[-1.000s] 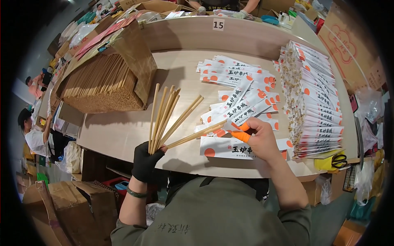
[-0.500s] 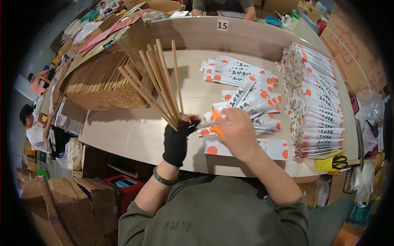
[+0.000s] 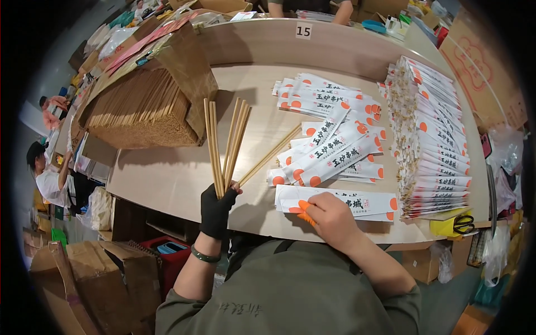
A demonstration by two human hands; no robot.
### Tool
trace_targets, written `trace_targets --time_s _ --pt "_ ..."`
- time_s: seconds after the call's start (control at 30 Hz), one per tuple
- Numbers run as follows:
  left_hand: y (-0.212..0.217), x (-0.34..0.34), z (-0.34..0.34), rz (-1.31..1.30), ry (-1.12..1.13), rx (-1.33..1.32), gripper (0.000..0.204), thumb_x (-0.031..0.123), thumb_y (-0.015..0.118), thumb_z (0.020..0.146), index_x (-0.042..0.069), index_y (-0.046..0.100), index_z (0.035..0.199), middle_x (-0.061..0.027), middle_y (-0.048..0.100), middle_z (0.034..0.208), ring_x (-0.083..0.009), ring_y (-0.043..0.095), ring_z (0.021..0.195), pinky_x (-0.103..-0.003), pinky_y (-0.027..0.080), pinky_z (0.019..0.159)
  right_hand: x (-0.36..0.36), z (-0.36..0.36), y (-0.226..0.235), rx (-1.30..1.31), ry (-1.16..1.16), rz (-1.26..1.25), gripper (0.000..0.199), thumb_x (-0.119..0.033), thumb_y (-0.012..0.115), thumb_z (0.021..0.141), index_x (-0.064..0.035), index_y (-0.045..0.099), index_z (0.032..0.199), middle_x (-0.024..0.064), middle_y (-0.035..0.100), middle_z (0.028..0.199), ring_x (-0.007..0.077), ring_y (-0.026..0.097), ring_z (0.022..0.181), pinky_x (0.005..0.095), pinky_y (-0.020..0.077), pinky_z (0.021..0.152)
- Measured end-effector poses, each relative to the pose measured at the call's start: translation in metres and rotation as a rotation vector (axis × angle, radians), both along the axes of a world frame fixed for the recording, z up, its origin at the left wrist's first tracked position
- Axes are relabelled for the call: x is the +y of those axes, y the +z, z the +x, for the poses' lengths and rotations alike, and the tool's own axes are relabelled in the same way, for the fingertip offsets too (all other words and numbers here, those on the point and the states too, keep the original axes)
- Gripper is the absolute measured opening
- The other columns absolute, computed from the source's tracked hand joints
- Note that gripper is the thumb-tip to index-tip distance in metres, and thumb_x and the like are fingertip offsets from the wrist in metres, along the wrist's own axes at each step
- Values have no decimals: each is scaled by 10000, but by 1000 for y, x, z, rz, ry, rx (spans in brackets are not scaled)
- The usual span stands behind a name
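My left hand [image 3: 216, 211], in a black fingerless glove, is closed round the lower ends of several wooden chopsticks [image 3: 214, 146] that fan upward. One pair slants right toward the pile of white paper chopstick sleeves with orange dots [image 3: 349, 153]. At the table's near edge my right hand [image 3: 335, 219], orange covers on its fingertips, has its fingers pinched together on the top sleeve of a flat stack of paper sleeves [image 3: 379, 206]. That sleeve lies slightly askew on the others. The fingertips' undersides are hidden.
An opened cardboard box [image 3: 204, 84] packed with chopsticks stands at the left. A tall stack of filled sleeves [image 3: 438, 134] lines the right side. Black-handled scissors [image 3: 462, 223] lie at the right edge. A low partition [image 3: 251, 44] bounds the back; another person's arms [image 3: 341, 12] show beyond.
My right hand has left the chopsticks and moved down to the flat stack of sleeves. My left hand has shifted left and down with its bundle. Another sleeve now lies on the pile.
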State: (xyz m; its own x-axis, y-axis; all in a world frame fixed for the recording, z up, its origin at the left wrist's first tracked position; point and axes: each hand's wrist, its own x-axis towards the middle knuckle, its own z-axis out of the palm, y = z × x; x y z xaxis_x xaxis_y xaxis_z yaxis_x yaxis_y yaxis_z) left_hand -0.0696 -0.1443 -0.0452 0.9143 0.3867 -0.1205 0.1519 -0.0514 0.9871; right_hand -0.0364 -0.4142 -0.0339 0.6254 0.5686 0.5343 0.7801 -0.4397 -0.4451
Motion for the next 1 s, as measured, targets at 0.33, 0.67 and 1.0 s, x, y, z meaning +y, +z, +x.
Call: trace_targets --time_s 0.33,0.67,1.0 --pt "26 42 -22 70 -261 113 132 86 678 820 -13 661 905 -39 663 784 -103 603 754 -248 485 701 -19 37 44 738 -176 323 168 -92 754 790 0 619 749 -12 484 729 71 445 622 235 370 564" --pt "39 68 -22 299 -372 73 105 21 678 799 -13 673 898 -28 671 810 -95 602 779 -263 494 732 -25 35 46 322 -27 48 136 -74 772 719 -30 676 805 38 519 710 160 497 669 274 394 605" --pt "34 38 -6 259 -383 -58 197 127 675 857 -10 664 998 -48 679 878 -107 598 803 -272 493 735 -7 35 47 89 18 17 141 -115 724 712 -24 664 802 57 584 774 206 566 742 328 446 627"
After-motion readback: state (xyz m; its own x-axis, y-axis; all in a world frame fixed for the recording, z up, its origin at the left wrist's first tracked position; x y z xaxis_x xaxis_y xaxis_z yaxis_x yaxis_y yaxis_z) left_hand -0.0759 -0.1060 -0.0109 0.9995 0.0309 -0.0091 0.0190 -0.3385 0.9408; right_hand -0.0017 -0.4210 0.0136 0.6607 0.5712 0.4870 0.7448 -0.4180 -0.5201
